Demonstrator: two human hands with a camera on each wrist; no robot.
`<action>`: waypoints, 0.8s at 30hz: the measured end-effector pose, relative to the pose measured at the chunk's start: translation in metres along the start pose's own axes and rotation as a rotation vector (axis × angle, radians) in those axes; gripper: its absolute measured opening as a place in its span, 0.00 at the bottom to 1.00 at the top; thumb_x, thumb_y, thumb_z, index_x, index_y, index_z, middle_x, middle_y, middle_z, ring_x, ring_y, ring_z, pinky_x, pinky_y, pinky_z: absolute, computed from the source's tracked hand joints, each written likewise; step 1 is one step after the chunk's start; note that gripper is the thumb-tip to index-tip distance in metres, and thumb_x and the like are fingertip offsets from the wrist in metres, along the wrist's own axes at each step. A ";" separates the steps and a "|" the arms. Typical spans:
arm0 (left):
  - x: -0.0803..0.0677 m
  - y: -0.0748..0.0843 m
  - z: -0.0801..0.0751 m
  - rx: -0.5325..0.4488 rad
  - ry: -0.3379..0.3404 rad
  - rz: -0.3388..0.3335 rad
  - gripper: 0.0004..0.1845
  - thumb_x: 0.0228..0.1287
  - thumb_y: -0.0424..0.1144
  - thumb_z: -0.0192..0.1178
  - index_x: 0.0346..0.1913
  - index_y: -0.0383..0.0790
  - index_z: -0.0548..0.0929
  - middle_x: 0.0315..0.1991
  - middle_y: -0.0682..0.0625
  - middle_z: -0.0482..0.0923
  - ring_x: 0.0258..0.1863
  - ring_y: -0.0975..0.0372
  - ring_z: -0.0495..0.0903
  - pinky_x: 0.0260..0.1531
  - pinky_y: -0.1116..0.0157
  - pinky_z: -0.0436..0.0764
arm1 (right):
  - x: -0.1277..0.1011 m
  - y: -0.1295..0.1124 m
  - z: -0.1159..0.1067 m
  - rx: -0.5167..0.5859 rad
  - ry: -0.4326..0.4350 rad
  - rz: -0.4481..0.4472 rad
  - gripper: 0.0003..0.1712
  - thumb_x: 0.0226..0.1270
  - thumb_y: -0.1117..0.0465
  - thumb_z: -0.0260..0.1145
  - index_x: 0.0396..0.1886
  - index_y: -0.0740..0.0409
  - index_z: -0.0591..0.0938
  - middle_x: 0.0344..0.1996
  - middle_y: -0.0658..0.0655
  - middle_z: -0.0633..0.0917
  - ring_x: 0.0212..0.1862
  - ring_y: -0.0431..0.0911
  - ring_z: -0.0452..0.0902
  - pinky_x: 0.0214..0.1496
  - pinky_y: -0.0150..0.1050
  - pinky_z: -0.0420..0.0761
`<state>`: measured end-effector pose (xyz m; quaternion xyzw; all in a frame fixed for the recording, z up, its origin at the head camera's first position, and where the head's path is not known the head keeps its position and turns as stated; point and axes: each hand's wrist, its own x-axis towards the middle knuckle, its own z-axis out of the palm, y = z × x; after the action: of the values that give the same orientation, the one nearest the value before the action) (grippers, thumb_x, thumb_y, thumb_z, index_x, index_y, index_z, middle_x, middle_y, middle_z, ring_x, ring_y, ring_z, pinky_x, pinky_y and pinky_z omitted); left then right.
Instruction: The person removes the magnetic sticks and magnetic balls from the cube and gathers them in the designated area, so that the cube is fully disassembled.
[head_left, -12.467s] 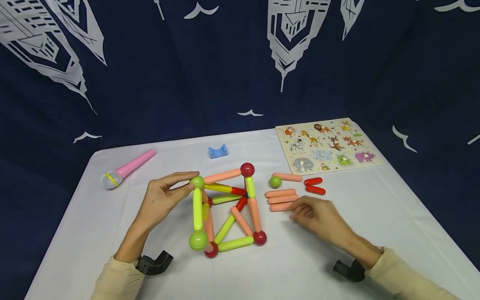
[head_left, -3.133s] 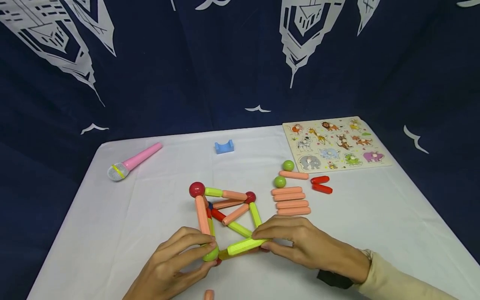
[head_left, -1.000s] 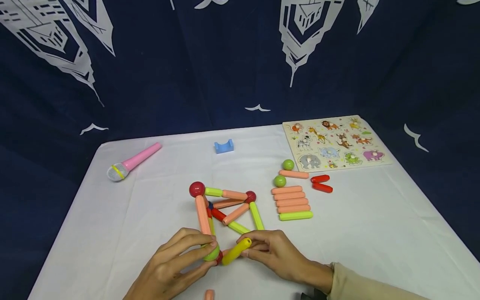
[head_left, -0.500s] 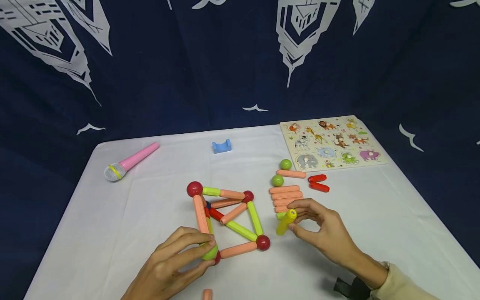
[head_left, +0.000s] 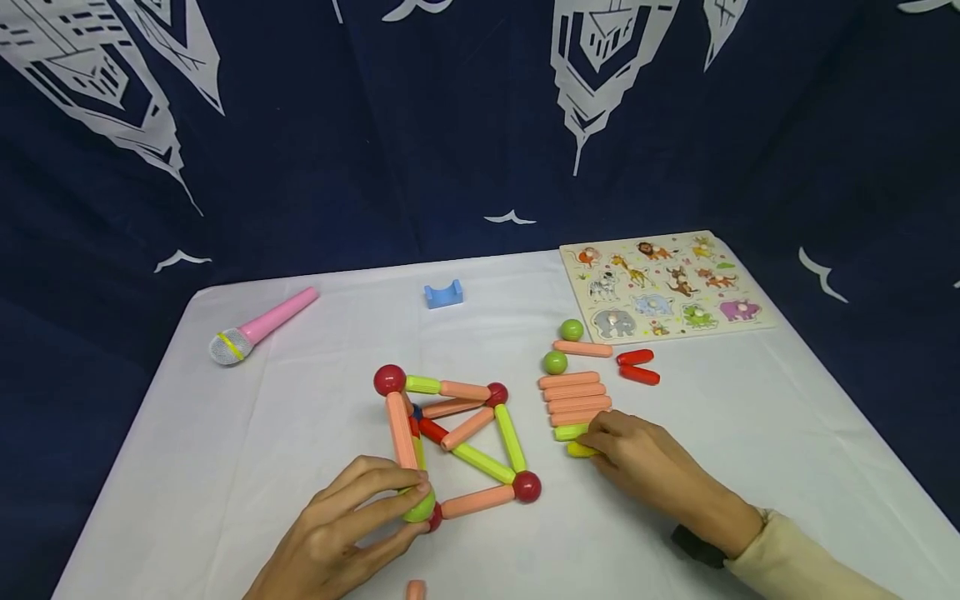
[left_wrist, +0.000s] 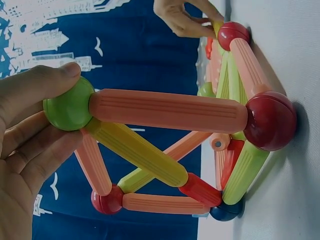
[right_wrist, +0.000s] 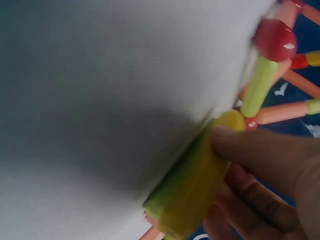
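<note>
so there's one rod-and-ball frame (head_left: pixel 450 442) on the white table (head_left: pixel 750 433), ribbed plastic sticks in peach, lime and red joined by glossy balls. left hand (head_left: pixel 337 533) has its fingers wrapped round the green ball (head_left: pixel 420 506) at the near corner. right hand (head_left: pixel 645 462) is pinching a short yellow stick (head_left: pixel 579 450) down flat, touching the near end of the loose row: four peach sticks (head_left: pixel 573 397) plus one lime stick (head_left: pixel 568 432). further back two loose green balls (head_left: pixel 555 362), two red sticks (head_left: pixel 636 367). one pink microphone (head_left: pixel 258 325), one blue block (head_left: pixel 442 294), one animal puzzle board (head_left: pixel 663 283).
</note>
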<state>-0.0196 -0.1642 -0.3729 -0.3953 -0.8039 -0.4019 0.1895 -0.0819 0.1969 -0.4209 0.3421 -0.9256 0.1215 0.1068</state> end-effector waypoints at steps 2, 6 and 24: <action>0.000 0.000 0.000 -0.006 0.001 0.006 0.16 0.67 0.47 0.63 0.48 0.38 0.88 0.47 0.52 0.83 0.45 0.63 0.78 0.47 0.77 0.79 | 0.001 0.001 0.004 -0.056 0.032 -0.049 0.17 0.45 0.68 0.81 0.37 0.58 0.88 0.33 0.50 0.83 0.36 0.42 0.77 0.37 0.38 0.84; 0.000 0.000 0.000 -0.012 0.005 0.014 0.16 0.67 0.46 0.63 0.48 0.37 0.88 0.47 0.52 0.83 0.45 0.63 0.78 0.47 0.77 0.79 | 0.002 0.004 0.011 -0.127 0.071 -0.063 0.16 0.45 0.67 0.81 0.36 0.57 0.87 0.34 0.50 0.84 0.36 0.43 0.77 0.37 0.39 0.83; 0.005 -0.001 -0.002 -0.006 0.004 0.059 0.17 0.63 0.46 0.67 0.49 0.39 0.87 0.47 0.51 0.83 0.45 0.63 0.78 0.47 0.77 0.79 | 0.019 -0.052 0.018 0.419 -0.201 0.122 0.21 0.58 0.55 0.76 0.50 0.52 0.82 0.37 0.41 0.83 0.37 0.32 0.78 0.38 0.28 0.82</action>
<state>-0.0239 -0.1639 -0.3690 -0.4187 -0.7902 -0.3995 0.2017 -0.0637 0.1421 -0.4246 0.3104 -0.9053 0.2823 -0.0669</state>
